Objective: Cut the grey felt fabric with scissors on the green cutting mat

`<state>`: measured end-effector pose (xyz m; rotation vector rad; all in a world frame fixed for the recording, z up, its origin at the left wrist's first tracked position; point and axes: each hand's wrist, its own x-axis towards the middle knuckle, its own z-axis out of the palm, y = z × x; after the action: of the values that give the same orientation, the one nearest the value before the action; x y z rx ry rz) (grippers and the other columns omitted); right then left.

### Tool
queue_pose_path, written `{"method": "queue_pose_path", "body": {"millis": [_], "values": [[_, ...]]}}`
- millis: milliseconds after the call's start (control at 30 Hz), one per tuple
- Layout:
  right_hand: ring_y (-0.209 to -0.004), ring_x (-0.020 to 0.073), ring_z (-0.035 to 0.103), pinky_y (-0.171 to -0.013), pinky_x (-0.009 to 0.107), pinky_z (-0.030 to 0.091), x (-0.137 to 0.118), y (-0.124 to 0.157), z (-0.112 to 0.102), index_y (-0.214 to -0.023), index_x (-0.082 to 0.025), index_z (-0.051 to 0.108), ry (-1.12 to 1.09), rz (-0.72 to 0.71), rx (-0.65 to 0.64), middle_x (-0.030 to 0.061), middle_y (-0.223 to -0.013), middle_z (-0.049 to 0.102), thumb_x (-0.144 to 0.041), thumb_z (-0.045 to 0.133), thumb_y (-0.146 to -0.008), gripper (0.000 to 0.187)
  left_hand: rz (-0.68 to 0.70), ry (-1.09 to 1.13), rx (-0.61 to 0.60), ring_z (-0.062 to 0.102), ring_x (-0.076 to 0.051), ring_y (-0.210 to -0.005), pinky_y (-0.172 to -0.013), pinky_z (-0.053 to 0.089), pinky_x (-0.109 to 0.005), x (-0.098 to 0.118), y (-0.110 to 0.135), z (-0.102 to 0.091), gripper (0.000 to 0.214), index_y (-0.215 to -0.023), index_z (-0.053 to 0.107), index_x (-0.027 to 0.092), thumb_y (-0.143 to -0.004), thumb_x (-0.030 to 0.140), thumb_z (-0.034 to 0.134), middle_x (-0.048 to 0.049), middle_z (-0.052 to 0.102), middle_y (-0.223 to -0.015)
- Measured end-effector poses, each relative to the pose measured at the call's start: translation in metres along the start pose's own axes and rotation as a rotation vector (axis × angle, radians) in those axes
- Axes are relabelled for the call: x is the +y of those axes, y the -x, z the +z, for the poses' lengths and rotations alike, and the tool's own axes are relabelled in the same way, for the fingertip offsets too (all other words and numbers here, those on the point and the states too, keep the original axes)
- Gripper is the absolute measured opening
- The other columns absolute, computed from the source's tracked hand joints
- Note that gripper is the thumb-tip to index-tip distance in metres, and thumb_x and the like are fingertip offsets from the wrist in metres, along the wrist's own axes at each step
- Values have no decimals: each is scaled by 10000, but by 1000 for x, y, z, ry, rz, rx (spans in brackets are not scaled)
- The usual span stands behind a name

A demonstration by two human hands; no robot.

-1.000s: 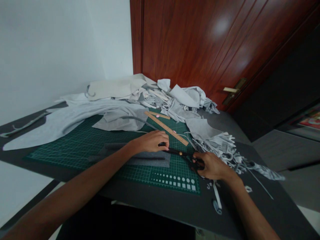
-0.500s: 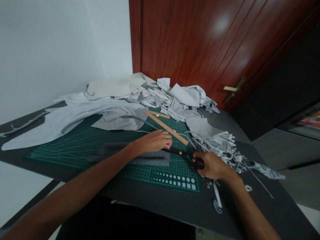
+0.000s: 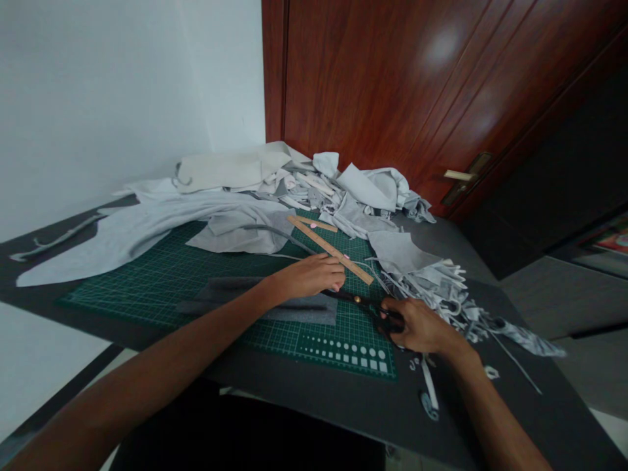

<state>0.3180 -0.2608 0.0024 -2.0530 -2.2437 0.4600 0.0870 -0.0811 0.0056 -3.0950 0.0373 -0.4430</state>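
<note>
So, in our head view, our left hand [image 3: 309, 276] lies open along the upper edge of the grey felt strip [image 3: 299, 315] on the green cutting mat [image 3: 147, 288]. Our right hand [image 3: 419, 326] closes around the black scissors [image 3: 366, 306], their blades at the strip's right end.

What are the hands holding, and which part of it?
The right hand holds the black scissors by their handle loops. The left hand grips nothing; it lies flat over the dark grey felt.
</note>
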Motion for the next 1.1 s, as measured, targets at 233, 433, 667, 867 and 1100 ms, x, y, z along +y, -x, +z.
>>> {"method": "queue_pose_path", "body": {"millis": [233,433,667,867,1100], "values": [[-577,136,489,-587,257,304,1,0,2,-820,-206,567,-17,-25,11,-34,-637,551,-238,599,-757,77,15,-52,2,574,-212,-999,-856,374,-323,-3,1,4,87,-871,643,174,-932,234,658,-45,686,-994],[-609,146,497,-595,255,320,10,0,4,-833,-204,571,-4,-19,22,-21,-664,562,-258,601,-766,91,-16,38,12,578,-193,-971,-860,384,-305,-7,4,2,150,-866,632,186,-988,228,555,-29,684,-948],[-587,135,507,-580,252,320,22,1,5,-834,-198,580,-21,-12,21,-25,-659,568,-240,590,-759,87,-96,279,-13,582,-196,-1068,-946,402,-294,-20,21,-11,330,-1089,615,195,-814,24,548,-45,646,-1098],[-569,128,493,-564,250,312,21,-1,5,-836,-200,584,-35,-20,24,-36,-636,544,-237,580,-765,80,-86,347,-96,562,-217,-1155,-999,395,-292,-35,27,-2,361,-1180,597,221,-841,98,608,-58,627,-1186],[-573,129,496,-570,253,330,24,-1,6,-823,-202,585,-65,-26,27,-36,-642,545,-256,598,-779,71,-120,370,-104,615,-174,-1032,-898,412,-246,-41,24,-4,182,-1018,648,214,-922,101,542,-28,670,-1042]]}}
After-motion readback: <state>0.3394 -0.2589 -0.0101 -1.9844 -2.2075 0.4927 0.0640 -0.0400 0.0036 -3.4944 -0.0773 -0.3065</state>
